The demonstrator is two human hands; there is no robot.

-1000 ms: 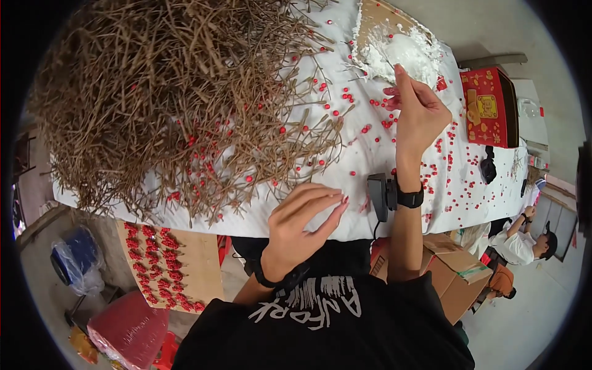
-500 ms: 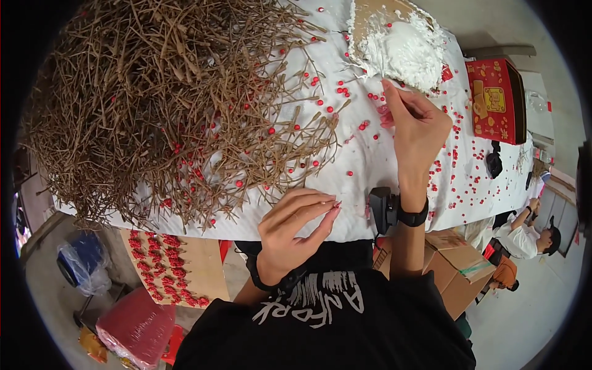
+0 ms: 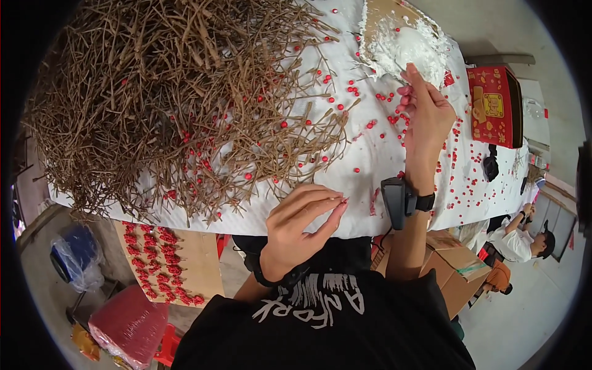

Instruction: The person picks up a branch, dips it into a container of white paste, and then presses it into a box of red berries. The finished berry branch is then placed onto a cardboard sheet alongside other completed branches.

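My right hand (image 3: 430,120) reaches forward to the edge of a mound of white paste (image 3: 419,46) spread on a piece of cardboard (image 3: 381,18). Its thumb and index finger are pinched at the paste, and whatever is between them is too small to name. Nearer to me, my left hand (image 3: 302,225) hovers at the table's front edge, thumb and fingertips drawn together. A tiny pale and reddish speck shows at those tips, its kind unclear. Loose red berry beads (image 3: 383,97) lie scattered around my right hand. Beside my left hand spreads a big heap of brown twigs (image 3: 185,92).
White cloth (image 3: 364,148) covers the table. A red box (image 3: 493,105) stands at the right. Below the table's edge, a cardboard sheet (image 3: 206,271) carries rows of red berry clusters (image 3: 151,259). A cardboard carton (image 3: 456,265) sits at my right; a person in white (image 3: 518,240) is farther off.
My right hand has moved slightly right and forward, its fingertips now over the paste's edge. My left hand has shifted slightly right, still pinched. The whole view has shifted a little.
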